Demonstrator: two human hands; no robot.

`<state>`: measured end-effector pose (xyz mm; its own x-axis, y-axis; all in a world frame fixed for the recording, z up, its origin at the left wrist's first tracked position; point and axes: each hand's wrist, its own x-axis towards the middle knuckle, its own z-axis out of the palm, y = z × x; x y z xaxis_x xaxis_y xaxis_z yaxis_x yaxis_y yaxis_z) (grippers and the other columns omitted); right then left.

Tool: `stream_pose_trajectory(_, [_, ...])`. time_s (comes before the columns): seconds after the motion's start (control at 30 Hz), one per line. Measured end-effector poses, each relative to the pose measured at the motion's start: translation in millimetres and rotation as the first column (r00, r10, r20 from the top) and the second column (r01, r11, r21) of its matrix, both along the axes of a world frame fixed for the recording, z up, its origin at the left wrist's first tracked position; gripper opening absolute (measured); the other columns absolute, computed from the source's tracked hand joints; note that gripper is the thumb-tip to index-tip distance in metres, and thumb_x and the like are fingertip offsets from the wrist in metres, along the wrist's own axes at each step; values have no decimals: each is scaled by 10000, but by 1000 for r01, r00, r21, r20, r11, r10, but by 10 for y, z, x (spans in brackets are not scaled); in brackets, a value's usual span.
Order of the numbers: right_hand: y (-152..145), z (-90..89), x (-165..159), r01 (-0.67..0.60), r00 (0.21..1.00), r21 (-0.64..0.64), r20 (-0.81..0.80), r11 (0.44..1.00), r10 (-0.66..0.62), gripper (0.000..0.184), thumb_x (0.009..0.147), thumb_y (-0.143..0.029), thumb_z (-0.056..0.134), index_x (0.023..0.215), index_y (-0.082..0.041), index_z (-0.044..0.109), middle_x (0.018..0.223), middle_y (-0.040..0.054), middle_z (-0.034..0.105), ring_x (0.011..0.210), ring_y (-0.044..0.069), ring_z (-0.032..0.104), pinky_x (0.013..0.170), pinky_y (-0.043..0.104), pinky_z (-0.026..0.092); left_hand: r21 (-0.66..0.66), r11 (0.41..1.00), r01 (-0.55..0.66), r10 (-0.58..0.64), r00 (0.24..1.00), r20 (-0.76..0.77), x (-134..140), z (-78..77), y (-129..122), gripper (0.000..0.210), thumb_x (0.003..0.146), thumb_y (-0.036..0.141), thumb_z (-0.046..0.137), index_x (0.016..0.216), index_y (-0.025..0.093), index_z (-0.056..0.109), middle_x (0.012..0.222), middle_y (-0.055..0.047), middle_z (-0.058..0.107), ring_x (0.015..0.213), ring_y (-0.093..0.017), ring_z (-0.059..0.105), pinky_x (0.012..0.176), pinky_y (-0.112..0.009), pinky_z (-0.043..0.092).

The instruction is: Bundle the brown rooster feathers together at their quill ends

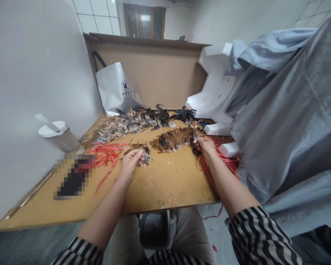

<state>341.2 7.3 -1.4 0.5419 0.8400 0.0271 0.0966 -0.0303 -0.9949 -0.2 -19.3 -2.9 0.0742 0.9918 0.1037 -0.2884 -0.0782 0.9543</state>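
Note:
My left hand (132, 161) is closed in a pinch at a small bunch of brown and grey feathers (146, 151) low over the table. My right hand (206, 146) reaches to the right end of a row of brown and dark feathers (173, 140), its fingers closed on feathers there. A dark round thing (196, 151) sits just under that hand. Behind both hands stretches a longer pile of grey, brown and black feathers (135, 121). Red ribbon strips (107, 154) lie left of my left hand, and more red ribbon (230, 163) is tangled beside my right wrist.
A silver bag (113, 86) stands at the back left. At the left wall is a lidded plastic cup (62, 136), with a blurred dark item (74, 180) in front. White foam (212, 95) and grey cloth (287, 110) crowd the right. A cardboard panel (154, 73) closes the back.

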Motion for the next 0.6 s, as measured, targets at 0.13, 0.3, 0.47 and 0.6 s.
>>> stream_pose_trajectory(0.13, [-11,36,-31,-61,991,-168,111,984,81,76,622,-206,569,603,-138,540,435,-34,459,350,53,375,345,174,287,9,1000,9,-9,999,-31,-5,-1,3,327,641,360,663,850,114,614,743,-58,610,561,-88,529,470,-188,400])
stream_pose_trajectory(0.3, [24,66,20,3,963,-298,259,955,78,100,609,-171,569,525,-139,525,350,-50,384,308,55,323,334,182,251,17,999,27,-25,997,-78,14,8,-8,351,631,367,669,868,113,616,740,-62,615,564,-92,532,469,-188,398])
stream_pose_trajectory(0.47, [99,39,92,66,924,-331,376,941,67,129,604,-167,569,483,-144,527,345,-33,410,327,63,354,357,181,263,32,999,38,-34,992,-121,30,6,-18,343,629,369,670,852,114,616,720,-59,617,545,-89,525,463,-186,397])
stream_pose_trajectory(0.6, [113,3,113,101,896,-288,442,952,38,126,599,-192,571,485,-155,535,358,-37,422,346,60,350,367,176,255,49,998,31,-25,992,-125,25,-3,-13,331,638,359,667,858,117,617,725,-61,621,547,-91,531,461,-183,400])
